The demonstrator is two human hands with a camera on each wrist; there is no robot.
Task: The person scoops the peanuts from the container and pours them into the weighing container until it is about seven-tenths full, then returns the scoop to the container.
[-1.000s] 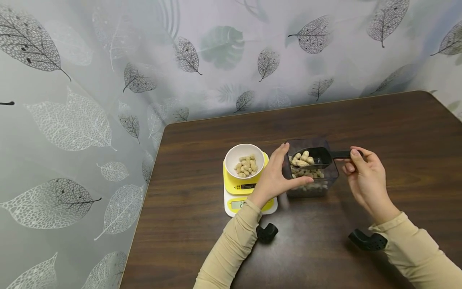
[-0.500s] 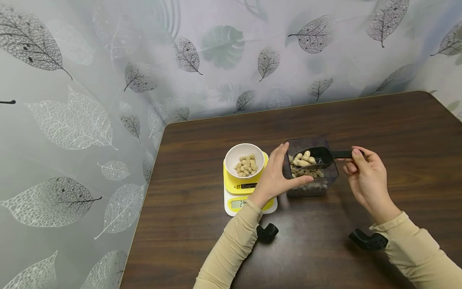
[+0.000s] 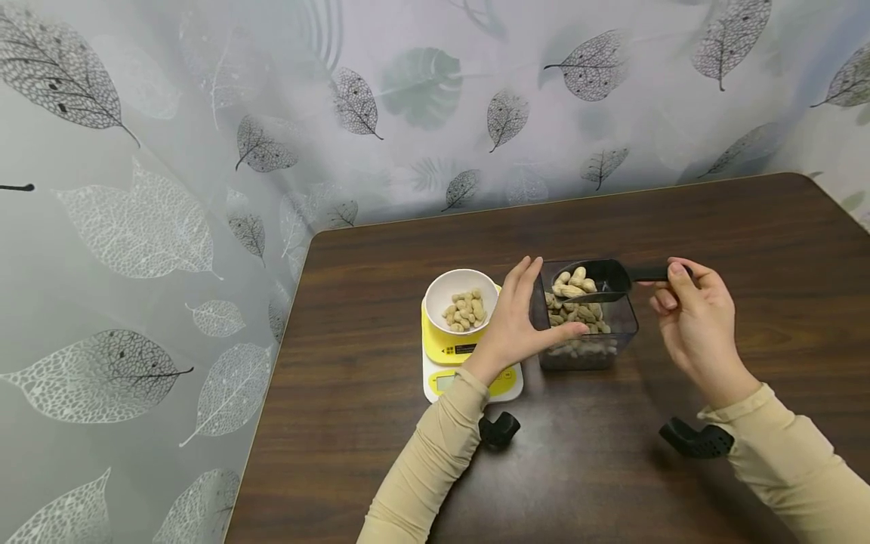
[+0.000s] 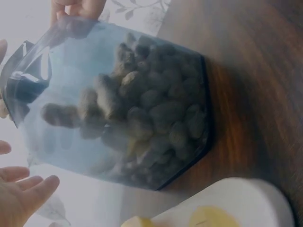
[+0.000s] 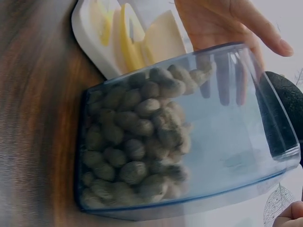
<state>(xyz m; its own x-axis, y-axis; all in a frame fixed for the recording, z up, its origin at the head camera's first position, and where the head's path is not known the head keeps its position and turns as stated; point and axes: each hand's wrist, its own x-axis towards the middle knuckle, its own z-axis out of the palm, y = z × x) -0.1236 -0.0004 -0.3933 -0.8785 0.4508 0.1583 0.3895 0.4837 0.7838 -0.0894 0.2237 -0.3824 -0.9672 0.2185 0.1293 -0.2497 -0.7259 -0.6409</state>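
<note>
My right hand (image 3: pixel 696 325) pinches the handle of a black scoop (image 3: pixel 612 279) between thumb and fingers. Several peanuts (image 3: pixel 574 283) lie in the scoop, which is over the opening of a clear grey plastic box (image 3: pixel 621 349). Unshelled peanuts (image 5: pixel 137 127) fill the box's lower part. Fingers extended and thumb spread, my left hand (image 3: pixel 510 329) is at the box's left side, its thumb over the front rim. A white bowl (image 3: pixel 451 283) with peanuts in it stands on a yellow and white kitchen scale (image 3: pixel 435 347), left of the box.
The brown wooden table (image 3: pixel 360 325) meets a leaf-patterned wall covering (image 3: pixel 421 151) at its back and left edges. Below each wrist shows a black curved device (image 3: pixel 696 440), strapped near the sleeve. My left forearm passes over the scale's front right corner.
The scoop has risen slightly toward the box's far rim, still carrying peanuts, as my right hand moved up. My left hand's fingers have shifted a little up and left.
</note>
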